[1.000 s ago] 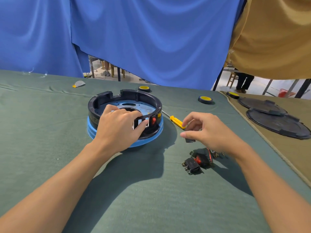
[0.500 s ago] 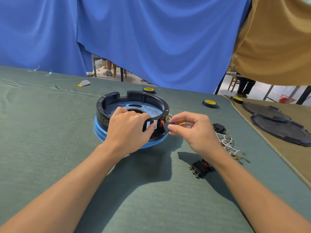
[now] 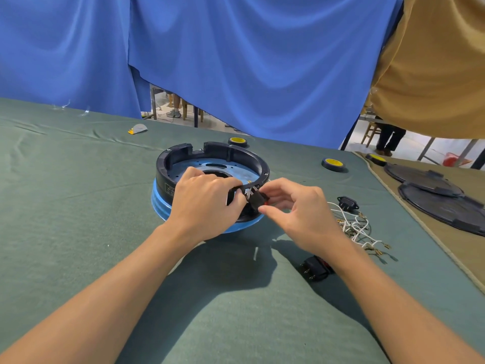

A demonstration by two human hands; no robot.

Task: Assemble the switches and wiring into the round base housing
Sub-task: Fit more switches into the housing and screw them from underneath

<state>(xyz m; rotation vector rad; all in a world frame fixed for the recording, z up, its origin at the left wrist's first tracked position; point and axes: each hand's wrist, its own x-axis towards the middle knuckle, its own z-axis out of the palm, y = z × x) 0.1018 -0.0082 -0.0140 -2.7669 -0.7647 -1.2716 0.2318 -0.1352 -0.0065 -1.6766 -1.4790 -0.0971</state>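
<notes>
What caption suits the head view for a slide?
Right hand pinches a black switch at the round housing; left hand grips its wall.

Desk [image 3: 78,206]: round base housing [image 3: 223,149] sits mid-desk, a little left of centre. Left hand [image 3: 204,203] grips its near rim. Right hand [image 3: 296,211] is just right of it and pinches a switch [image 3: 256,199] against the near-right wall. Spare switch [image 3: 315,269] lies nearer the person, under the right forearm. Wires [image 3: 354,227] lie right of the right hand, with a socket [image 3: 347,203] just behind them. One tape roll [image 3: 237,141] sits behind the housing, a second roll [image 3: 333,163] behind and to its right. Scrap [image 3: 137,129] lies far back on the left. Two lids [image 3: 446,208] overlap on the adjoining surface at far right. Curtain [image 3: 236,61] hangs behind the desk.
</notes>
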